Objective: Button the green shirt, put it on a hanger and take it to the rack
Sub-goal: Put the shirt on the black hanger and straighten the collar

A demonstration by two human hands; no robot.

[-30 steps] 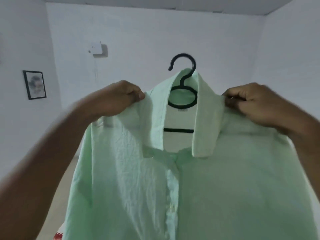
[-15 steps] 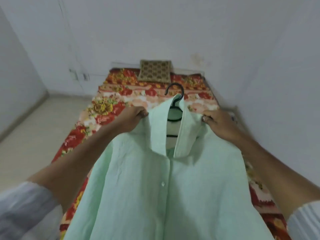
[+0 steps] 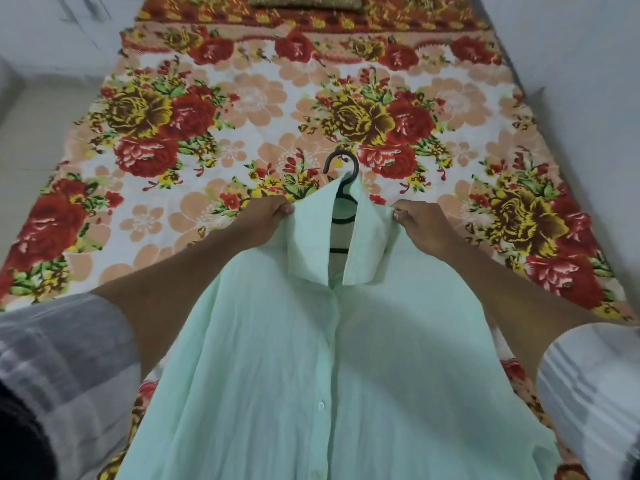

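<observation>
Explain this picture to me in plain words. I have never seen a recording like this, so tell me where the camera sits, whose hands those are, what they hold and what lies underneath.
There is no machine here. The camera sits on a person's head and looks forward and down, so the two arms that reach in from the bottom are that person's own. The left hand and the right hand each pinch the pale green shirt at a shoulder, beside the collar. The shirt hangs on a black hanger, whose hook sticks out above the raised collar. Its front looks buttoned. Underneath lies a bed with a flowered bedsheet, red and yellow roses on white. At the far end, partly cut off, is a brownish cushion.
</observation>
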